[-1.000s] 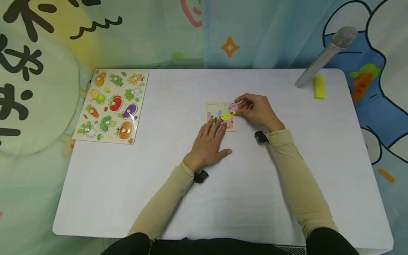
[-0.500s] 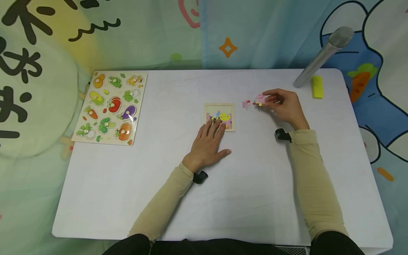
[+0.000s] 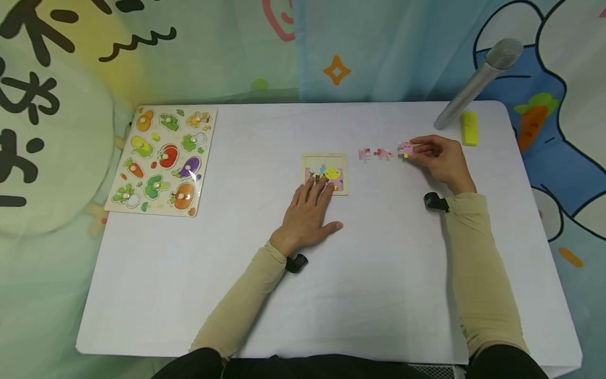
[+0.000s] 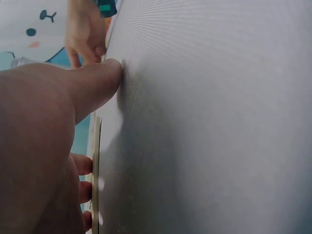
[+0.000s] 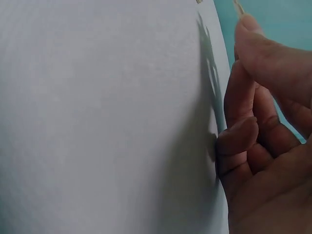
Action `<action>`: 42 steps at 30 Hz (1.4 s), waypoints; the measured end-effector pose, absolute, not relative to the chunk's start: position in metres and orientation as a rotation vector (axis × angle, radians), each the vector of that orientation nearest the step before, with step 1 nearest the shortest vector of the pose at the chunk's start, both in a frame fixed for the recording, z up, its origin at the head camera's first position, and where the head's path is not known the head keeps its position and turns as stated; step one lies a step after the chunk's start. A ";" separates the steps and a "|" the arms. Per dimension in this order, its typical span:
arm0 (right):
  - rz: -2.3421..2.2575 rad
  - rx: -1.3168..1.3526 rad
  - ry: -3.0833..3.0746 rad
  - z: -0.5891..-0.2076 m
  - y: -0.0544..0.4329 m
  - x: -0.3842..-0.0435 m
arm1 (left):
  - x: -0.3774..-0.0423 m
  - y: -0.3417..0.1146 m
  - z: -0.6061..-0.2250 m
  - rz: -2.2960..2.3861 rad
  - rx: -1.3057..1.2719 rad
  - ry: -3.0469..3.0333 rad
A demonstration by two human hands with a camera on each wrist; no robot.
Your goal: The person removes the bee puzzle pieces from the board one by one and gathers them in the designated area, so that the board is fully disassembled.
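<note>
My left hand (image 3: pixel 305 218) lies spread, its fingertips resting on the near part of a small wooden jigsaw board (image 3: pixel 324 156). In the left wrist view the fingertips (image 4: pixel 86 191) touch the board's edge, and the thumb is stretched out at the tabletop. The board's lower part holds colourful pieces, partly covered by the fingers; its upper part shows bare wood. To the right, my right hand (image 3: pixel 442 160) pinches a pink jigsaw piece (image 3: pixel 405 149) between thumb and fingers, just over the table. Two more pink jigsaw pieces, one (image 3: pixel 364 153) and another (image 3: pixel 382 154), lie between board and hand.
A vegetable peg puzzle board (image 3: pixel 161 160) lies at the table's far left. Near the back right corner are a silver microphone (image 3: pixel 478 84) and a yellow block (image 3: pixel 469 128). A printed curtain (image 3: pixel 227 52) hangs behind the white table (image 3: pixel 303 310).
My right hand has moved from the board's upper right corner out to the right with a pink jigsaw piece. Two pink pieces now show on the table. My left hand stays put.
</note>
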State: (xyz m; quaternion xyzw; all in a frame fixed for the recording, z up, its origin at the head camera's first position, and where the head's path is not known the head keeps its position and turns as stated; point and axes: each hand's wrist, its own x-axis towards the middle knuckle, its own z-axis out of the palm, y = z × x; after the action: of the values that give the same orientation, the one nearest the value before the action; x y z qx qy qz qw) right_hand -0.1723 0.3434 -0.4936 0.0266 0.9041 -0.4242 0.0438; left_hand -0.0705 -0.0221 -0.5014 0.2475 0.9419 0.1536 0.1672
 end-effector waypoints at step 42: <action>-1.233 0.029 2.705 -0.494 0.341 -0.172 | -0.064 -0.012 -0.492 0.400 0.575 2.749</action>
State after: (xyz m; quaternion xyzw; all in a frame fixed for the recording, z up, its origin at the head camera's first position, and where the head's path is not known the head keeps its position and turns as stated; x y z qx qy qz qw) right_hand -0.1723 0.3412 -0.4936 0.0096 0.9066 -0.4133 0.0845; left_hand -0.0635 -0.0124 -0.4915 0.2002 0.9579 0.1394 0.1517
